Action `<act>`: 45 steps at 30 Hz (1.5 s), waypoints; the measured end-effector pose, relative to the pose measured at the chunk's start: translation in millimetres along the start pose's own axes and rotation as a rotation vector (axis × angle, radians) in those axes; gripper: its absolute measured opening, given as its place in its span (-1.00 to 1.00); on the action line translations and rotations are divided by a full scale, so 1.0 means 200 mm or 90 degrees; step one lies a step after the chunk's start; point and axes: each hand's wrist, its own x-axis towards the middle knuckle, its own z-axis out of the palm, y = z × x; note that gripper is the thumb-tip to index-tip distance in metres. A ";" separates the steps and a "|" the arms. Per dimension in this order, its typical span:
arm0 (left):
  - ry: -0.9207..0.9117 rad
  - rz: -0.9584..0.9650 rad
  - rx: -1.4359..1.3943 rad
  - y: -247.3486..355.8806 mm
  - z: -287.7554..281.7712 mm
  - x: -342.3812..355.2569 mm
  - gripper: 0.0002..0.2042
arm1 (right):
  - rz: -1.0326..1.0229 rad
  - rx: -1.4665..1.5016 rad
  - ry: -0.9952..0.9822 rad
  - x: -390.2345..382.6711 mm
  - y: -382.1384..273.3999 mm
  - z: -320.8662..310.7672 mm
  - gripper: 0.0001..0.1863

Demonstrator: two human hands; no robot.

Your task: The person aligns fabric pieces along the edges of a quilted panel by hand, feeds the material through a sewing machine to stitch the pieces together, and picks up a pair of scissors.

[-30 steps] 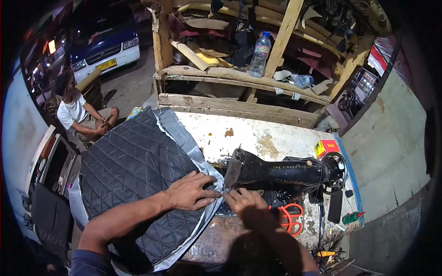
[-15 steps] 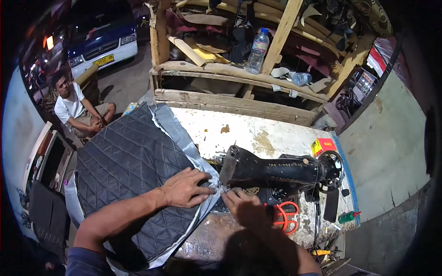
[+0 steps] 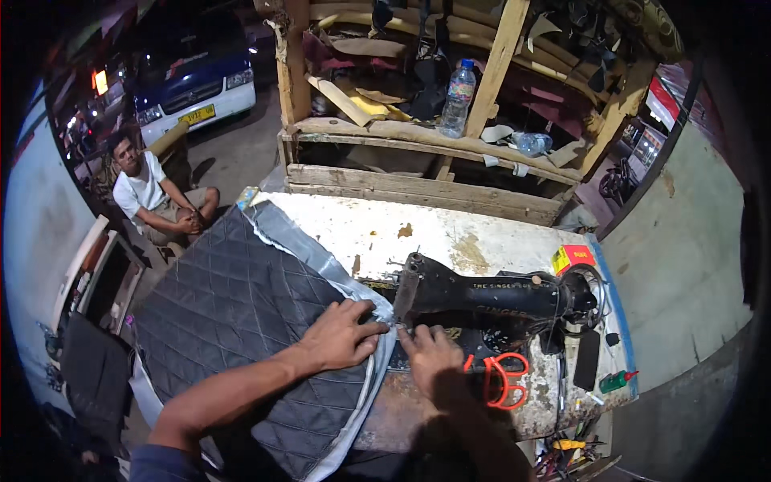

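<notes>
A large black quilted panel [image 3: 241, 281] with a grey fabric edging [image 3: 317, 251] lies left of the black sewing machine [image 3: 490, 299]. Its edge runs under the machine's needle end. My left hand [image 3: 341, 333] rests on the panel by that edge, fingers loosely spread and pressing down. Close to the needle end, my right hand [image 3: 434, 357] has its fingers bent together at the edging; the fingertips appear to pinch it. The needle itself is hidden. Red-handled scissors [image 3: 504, 381] lie just right of my right hand.
A red and yellow box [image 3: 572, 257] and a green bottle [image 3: 617, 381] sit toward the worn table's [image 3: 361, 221] right side. Behind is a wooden shelf [image 3: 426, 186] with a plastic water bottle [image 3: 458, 100]. A person [image 3: 157, 193] sits at left, near a parked vehicle [image 3: 197, 96].
The whole view has shifted slightly. The panel has slid a little toward me past the needle end. The edging, bunched between my hands before, now lies flatter.
</notes>
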 end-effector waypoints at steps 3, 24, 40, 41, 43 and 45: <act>-0.004 -0.015 0.011 -0.01 0.03 -0.02 -0.64 | 0.051 0.024 -0.038 0.02 -0.02 0.00 -0.53; -0.066 0.195 -0.171 -0.18 -0.06 0.02 -0.49 | 0.068 0.156 0.044 -0.10 -0.20 0.04 -0.52; -0.193 0.253 0.049 -0.15 -0.06 0.09 -0.43 | 0.072 0.147 0.090 -0.11 -0.27 0.08 -0.57; -0.184 0.250 0.047 -0.15 -0.06 0.09 -0.42 | 0.068 0.151 0.084 -0.11 -0.27 0.08 -0.56; -0.190 0.243 0.048 -0.14 -0.04 0.09 -0.41 | 0.072 0.161 0.078 -0.11 -0.26 0.09 -0.56; -0.165 0.247 0.060 -0.13 -0.04 0.09 -0.40 | 0.077 0.178 0.069 -0.11 -0.25 0.08 -0.56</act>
